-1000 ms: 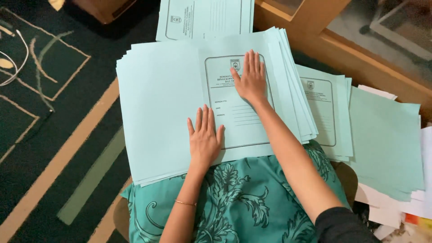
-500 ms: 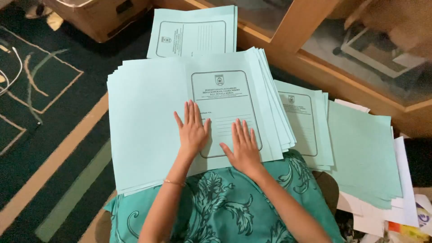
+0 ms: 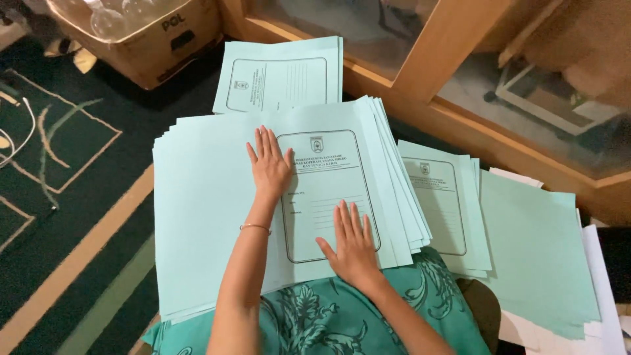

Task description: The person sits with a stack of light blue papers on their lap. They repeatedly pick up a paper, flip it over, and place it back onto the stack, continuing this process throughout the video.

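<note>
— Why do we have both palms flat?
— To pin the fanned stack of pale green folders [image 3: 217, 223] on our lap: right hand [image 3: 351, 246] near its lower edge, left hand [image 3: 269, 164] higher up, fingers spread, gripping nothing.
— And beyond the stack?
— One more green folder [image 3: 279, 75], beside a cardboard box [image 3: 151, 43].

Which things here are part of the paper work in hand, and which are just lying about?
In hand:
left hand and right hand, flat on the lap stack of pale green sheets
far stack
right stack
blank green sheets

Lying about:
cardboard box
white cable
carpet
wooden frame
</note>
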